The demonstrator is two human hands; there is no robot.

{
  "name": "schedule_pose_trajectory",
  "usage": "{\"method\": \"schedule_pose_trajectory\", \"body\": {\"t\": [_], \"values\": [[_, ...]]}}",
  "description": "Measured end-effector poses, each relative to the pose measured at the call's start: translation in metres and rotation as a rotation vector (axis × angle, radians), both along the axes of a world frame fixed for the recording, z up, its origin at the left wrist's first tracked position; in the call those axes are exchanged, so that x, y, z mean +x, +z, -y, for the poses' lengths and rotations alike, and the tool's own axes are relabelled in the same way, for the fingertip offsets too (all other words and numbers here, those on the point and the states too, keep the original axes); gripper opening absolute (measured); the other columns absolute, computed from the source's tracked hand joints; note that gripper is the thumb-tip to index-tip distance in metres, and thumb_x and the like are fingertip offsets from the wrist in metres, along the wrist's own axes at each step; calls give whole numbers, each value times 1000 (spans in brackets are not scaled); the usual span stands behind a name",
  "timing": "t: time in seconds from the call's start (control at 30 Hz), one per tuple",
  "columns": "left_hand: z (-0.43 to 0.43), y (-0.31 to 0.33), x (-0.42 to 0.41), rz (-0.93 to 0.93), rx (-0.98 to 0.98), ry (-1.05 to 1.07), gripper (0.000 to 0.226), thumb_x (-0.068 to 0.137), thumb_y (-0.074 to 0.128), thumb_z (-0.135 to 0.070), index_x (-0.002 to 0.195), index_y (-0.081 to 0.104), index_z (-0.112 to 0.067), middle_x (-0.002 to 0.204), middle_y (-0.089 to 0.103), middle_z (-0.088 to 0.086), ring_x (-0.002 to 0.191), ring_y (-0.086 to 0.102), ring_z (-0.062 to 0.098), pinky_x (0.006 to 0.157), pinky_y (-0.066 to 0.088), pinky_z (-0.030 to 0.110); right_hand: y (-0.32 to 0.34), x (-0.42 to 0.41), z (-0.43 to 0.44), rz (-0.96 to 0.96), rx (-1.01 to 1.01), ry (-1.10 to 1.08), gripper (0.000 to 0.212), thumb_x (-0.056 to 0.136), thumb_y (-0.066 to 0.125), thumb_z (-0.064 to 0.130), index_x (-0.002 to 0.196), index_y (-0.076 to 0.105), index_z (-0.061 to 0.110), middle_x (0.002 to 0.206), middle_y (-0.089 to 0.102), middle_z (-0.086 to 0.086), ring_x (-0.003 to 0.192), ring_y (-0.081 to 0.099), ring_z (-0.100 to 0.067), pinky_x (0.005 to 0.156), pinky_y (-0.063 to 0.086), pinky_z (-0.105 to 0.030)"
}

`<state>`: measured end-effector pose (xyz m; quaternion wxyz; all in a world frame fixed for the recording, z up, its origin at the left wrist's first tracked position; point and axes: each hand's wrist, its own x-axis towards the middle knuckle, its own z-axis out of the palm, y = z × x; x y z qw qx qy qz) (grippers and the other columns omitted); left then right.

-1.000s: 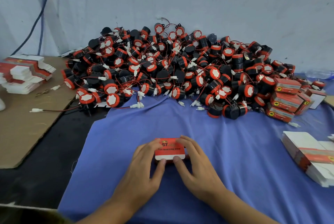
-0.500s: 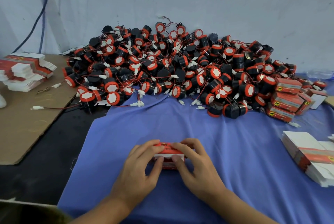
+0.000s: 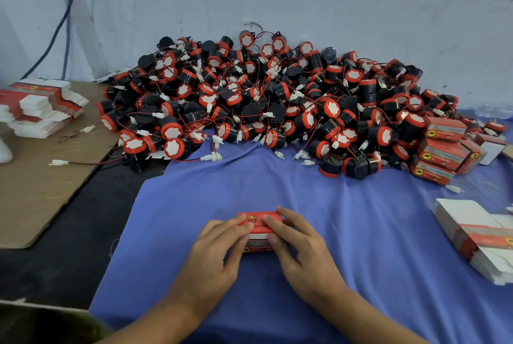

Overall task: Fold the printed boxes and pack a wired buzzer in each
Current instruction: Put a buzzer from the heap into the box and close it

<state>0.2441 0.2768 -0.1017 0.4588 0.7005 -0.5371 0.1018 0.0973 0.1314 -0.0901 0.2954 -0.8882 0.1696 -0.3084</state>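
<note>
Box closing, both hands clamped on it.
L hand + R hand pinch box at worktop centre, fingers on top, thumbs at front. I judge thin card: light, dents easy; grip edges, not panels.

Our left grip and right grip have crept over the top of the box toward 12 o'clock. The box has tipped, its near side now showing at 6 o'clock.
</note>
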Motion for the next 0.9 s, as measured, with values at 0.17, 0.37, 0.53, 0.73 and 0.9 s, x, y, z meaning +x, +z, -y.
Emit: {"method": "schedule_pose_trajectory", "body": {"t": [0.17,0.37,0.53,0.73,0.9], "values": [[1,-2,0,25,-9,3,24,101,56,-28,117,72,-21,131,63,-18,114,58,9,100,47,23,-2,0,-1,-4,-55,15,36,104,53,18,138,64,22,150,45,2,126,53,-6,105,43,-17],[1,5,-6,125,2,59,19,100,57,-26,107,71,-15,112,55,-8,103,52,8,94,41,16,0,-2,-3,18,-108,13,47,98,51,1,137,57,28,126,53,9,107,62,-13,88,51,-30],[-1,9,-8,143,59,47,23,101,53,-26,107,71,-13,105,55,-10,97,52,9,91,39,14,-1,-4,-4,78,-23,-44,15,103,52,16,111,62,23,106,61,9,91,65,-18,79,54,-42],[1,11,-8,176,69,51,20,100,55,-23,104,72,-12,100,56,-7,90,55,14,84,45,20,-4,-2,-4,-2,6,-69,20,105,53,16,116,61,30,104,57,14,84,63,-18,76,54,-43],[0,9,-7,167,77,45,20,100,56,-22,106,73,-12,100,58,-6,90,56,14,82,48,25,-1,-1,-7,9,-72,-99,17,102,56,10,111,61,24,103,57,13,78,62,-22,67,55,-43]]}}
